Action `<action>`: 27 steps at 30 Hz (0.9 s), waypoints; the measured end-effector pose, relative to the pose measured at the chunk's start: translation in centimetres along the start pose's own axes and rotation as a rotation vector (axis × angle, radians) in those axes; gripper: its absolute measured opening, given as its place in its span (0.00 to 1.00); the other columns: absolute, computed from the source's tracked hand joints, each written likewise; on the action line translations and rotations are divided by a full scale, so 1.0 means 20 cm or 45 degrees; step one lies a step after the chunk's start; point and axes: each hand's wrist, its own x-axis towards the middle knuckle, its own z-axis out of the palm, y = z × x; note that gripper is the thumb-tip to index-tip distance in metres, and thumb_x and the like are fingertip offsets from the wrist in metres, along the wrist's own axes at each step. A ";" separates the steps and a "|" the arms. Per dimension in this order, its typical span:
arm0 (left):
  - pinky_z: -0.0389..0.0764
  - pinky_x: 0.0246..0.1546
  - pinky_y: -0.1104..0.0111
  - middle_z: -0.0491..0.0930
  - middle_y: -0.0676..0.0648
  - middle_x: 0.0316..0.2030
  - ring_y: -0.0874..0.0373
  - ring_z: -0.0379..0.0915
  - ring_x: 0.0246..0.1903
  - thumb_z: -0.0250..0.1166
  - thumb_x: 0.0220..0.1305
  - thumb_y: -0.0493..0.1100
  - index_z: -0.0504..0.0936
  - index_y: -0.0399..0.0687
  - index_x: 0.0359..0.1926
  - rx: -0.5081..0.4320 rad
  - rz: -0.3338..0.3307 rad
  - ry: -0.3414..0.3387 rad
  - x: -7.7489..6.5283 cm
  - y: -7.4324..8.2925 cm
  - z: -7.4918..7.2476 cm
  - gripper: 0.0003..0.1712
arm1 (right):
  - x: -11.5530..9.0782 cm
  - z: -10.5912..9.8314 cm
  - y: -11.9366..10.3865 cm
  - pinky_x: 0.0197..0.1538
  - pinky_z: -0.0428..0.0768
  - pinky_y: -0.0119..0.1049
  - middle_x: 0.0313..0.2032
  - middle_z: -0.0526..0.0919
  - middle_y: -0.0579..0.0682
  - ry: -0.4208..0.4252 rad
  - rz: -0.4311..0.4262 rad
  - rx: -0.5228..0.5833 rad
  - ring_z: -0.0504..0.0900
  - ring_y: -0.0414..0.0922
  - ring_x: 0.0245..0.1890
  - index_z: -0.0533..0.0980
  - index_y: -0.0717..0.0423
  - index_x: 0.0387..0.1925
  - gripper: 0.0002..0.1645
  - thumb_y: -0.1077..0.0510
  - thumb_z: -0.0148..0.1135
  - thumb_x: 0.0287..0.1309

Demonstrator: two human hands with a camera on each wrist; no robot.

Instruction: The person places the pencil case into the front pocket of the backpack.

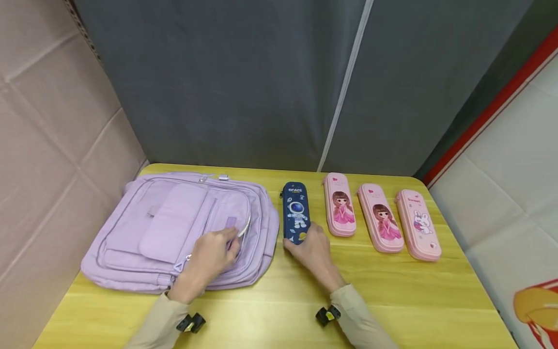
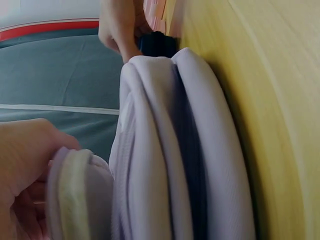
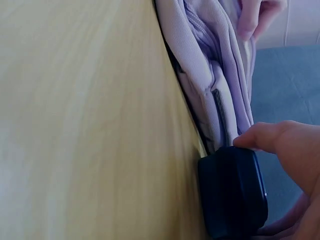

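A lilac backpack [image 1: 174, 220] lies flat on the left of the table, its front side up. My left hand [image 1: 212, 256] pinches the edge of its front pocket [image 1: 246, 225] and holds it lifted, pale lining showing; the left wrist view has this raised edge [image 2: 75, 195] between thumb and fingers. Right of the bag lies a dark blue pencil case [image 1: 297, 206] with an astronaut print. My right hand [image 1: 316, 252] grips its near end, thumb on the left side. In the right wrist view the case [image 3: 232, 192] sits by the table surface; some fingers are partly hidden.
Three pink pencil cases lie in a row to the right: two with a doll print, the left one [image 1: 340, 206] and the middle one [image 1: 381, 218], and one with a rabbit print [image 1: 419, 225]. A grey curtain [image 1: 261, 87] hangs behind the wooden table [image 1: 270, 320].
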 end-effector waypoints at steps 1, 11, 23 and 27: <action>0.83 0.24 0.60 0.85 0.46 0.30 0.50 0.82 0.25 0.62 0.50 0.38 0.85 0.46 0.33 -0.008 0.005 0.026 0.00 0.00 -0.01 0.09 | 0.00 0.00 0.01 0.26 0.75 0.30 0.30 0.75 0.51 0.006 0.000 0.009 0.74 0.45 0.27 0.69 0.64 0.43 0.42 0.36 0.69 0.33; 0.83 0.26 0.60 0.85 0.42 0.30 0.48 0.82 0.26 0.62 0.51 0.38 0.85 0.40 0.37 -0.082 0.055 0.234 0.02 -0.05 -0.11 0.12 | 0.00 -0.03 0.06 0.27 0.78 0.30 0.31 0.79 0.50 0.122 -0.047 0.120 0.76 0.43 0.25 0.72 0.60 0.42 0.36 0.42 0.70 0.34; 0.82 0.23 0.60 0.85 0.43 0.28 0.52 0.82 0.24 0.62 0.52 0.38 0.86 0.40 0.36 -0.049 -0.024 0.359 0.05 -0.14 -0.26 0.11 | -0.04 -0.14 -0.05 0.35 0.81 0.34 0.39 0.80 0.50 0.109 -0.135 0.243 0.78 0.42 0.33 0.71 0.60 0.51 0.44 0.39 0.71 0.33; 0.82 0.24 0.64 0.85 0.43 0.28 0.54 0.82 0.24 0.61 0.54 0.39 0.86 0.40 0.36 -0.044 -0.079 0.380 0.06 -0.17 -0.31 0.11 | -0.07 -0.15 -0.11 0.38 0.81 0.33 0.40 0.81 0.49 0.075 -0.216 0.269 0.78 0.40 0.35 0.71 0.59 0.52 0.46 0.39 0.72 0.32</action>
